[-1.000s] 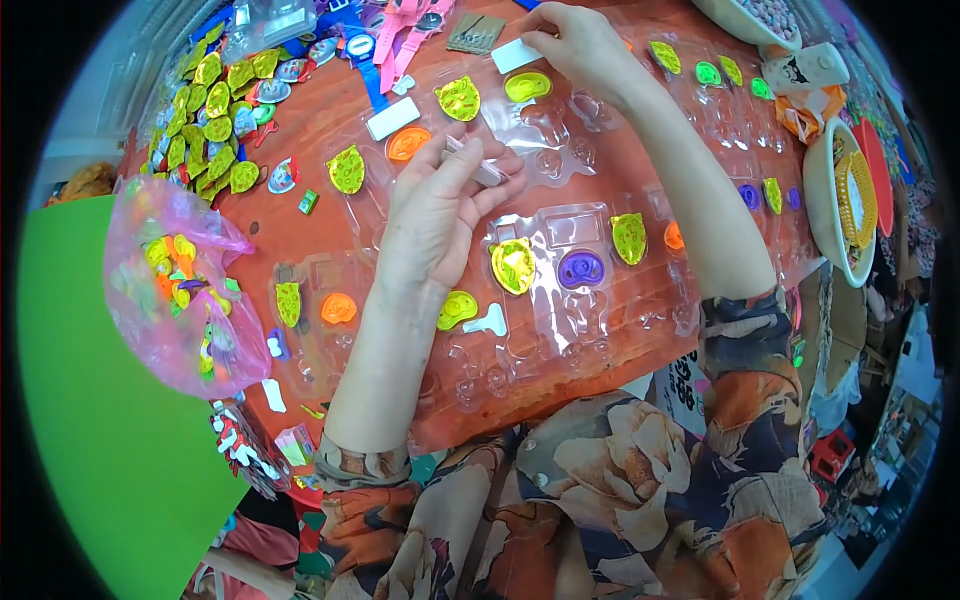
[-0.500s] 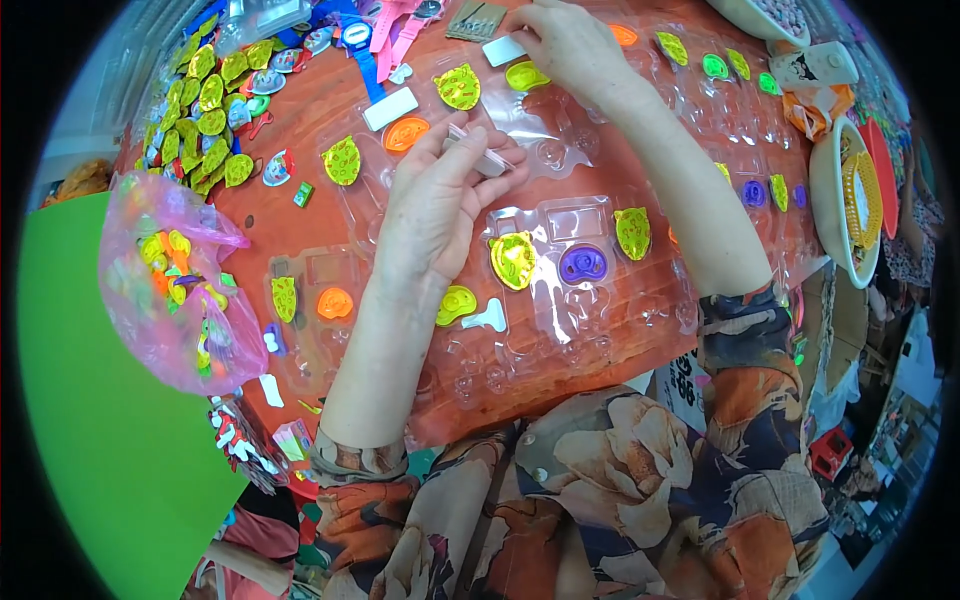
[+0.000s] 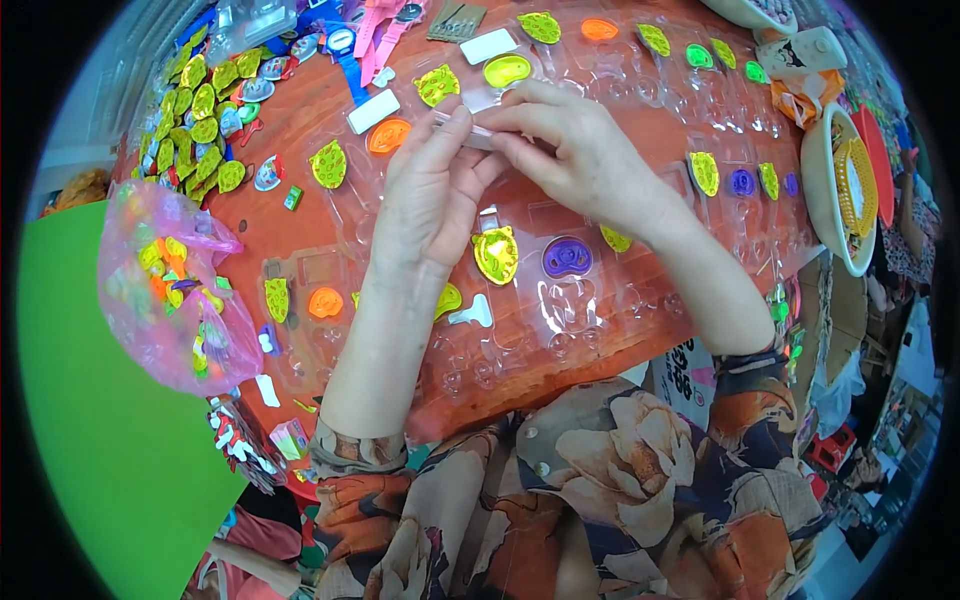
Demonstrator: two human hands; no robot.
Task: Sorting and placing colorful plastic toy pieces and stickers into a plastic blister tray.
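My left hand [image 3: 418, 215] grips a small stack of white cards [image 3: 478, 134], thumb on top. My right hand [image 3: 590, 155] has come to the stack, its thumb and fingertips pinching the near end. Beneath both hands lie clear moulded plastic trays [image 3: 515, 365]. A shiny yellow cat-head-shaped piece [image 3: 496, 257] and a purple oval piece [image 3: 567, 258] sit in the tray nearest me. White rectangular pieces rest beyond my hands, one to the left [image 3: 374, 111] and one farther back [image 3: 488, 46]. An orange oval piece [image 3: 387, 136] is next to my left fingertips.
A heap of yellow foil-like pieces [image 3: 205, 130] covers the far left of the red table [image 3: 265, 225]. Nearer on the left is a pink plastic bag [image 3: 150, 330] of small coloured parts. Toy watches [image 3: 342, 42] lie at the back. A basin [image 3: 822, 190] stands at the right.
My right hand has come back from the white rectangle at the far side to the card stack in my left hand. That rectangle now lies flat. The view has shifted slightly.
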